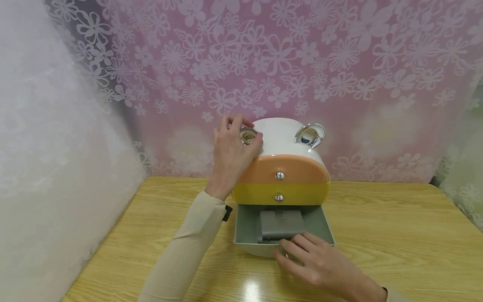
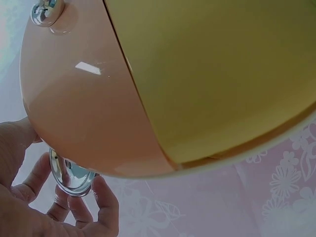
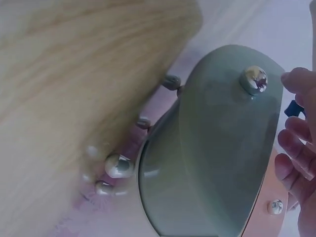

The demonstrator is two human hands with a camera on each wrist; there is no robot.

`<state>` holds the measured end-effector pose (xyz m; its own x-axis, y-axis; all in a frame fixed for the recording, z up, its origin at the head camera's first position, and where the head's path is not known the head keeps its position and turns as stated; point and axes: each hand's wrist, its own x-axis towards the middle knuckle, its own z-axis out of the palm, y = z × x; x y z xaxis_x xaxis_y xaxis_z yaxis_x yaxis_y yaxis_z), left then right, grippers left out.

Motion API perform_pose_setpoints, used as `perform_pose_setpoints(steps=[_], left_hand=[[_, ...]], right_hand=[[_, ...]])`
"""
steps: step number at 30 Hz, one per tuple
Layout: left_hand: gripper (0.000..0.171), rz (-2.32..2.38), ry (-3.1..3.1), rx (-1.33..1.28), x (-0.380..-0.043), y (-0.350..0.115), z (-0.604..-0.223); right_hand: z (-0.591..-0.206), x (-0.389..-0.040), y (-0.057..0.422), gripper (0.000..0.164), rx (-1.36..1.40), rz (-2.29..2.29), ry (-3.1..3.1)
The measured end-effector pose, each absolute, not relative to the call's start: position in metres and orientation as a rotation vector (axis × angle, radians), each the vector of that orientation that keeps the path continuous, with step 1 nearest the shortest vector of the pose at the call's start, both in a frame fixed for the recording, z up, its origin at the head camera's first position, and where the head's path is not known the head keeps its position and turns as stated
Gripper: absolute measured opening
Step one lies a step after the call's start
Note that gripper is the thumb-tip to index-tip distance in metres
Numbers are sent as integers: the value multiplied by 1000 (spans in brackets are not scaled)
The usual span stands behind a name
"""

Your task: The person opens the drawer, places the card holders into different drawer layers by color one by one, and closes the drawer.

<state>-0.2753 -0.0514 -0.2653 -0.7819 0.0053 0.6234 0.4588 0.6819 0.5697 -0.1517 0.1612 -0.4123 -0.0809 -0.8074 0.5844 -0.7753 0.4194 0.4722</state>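
Note:
A small rounded cabinet with a white top (image 1: 281,134) stands on the table, with an orange drawer (image 1: 302,170) over a yellow drawer (image 1: 256,193), both closed. My left hand (image 1: 234,155) holds the silver ear (image 2: 74,175) at its upper left, thumb and fingertips around the rim. The grey-green bottom drawer (image 3: 222,128) is pulled out. Inside lies a grey wallet (image 1: 281,224) with a strap. At that drawer's front rim is my right hand (image 1: 317,264), fingers loosely bent. In the right wrist view, the silver knob (image 3: 256,80) stands apart from its fingertips.
Another silver ear (image 1: 310,135) sits at the cabinet's upper right. Small rounded silver feet (image 3: 119,166) support it underneath. Behind the wooden table (image 1: 385,239) hangs a pink flowered curtain (image 1: 279,63), and a white sheet (image 1: 68,147) borders the left side.

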Motion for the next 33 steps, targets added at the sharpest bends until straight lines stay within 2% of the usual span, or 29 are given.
perform_pose_setpoints(steps=[17,33], left_hand=[[24,-1005,-2289,-353,-275,-52,-266],[23,-998,-2276,-377,-275,-52,-267]], right_hand=[[-422,-148,161,53,1413,-181,-1886],[-432,-137,145,53,1215,-125,-1956]])
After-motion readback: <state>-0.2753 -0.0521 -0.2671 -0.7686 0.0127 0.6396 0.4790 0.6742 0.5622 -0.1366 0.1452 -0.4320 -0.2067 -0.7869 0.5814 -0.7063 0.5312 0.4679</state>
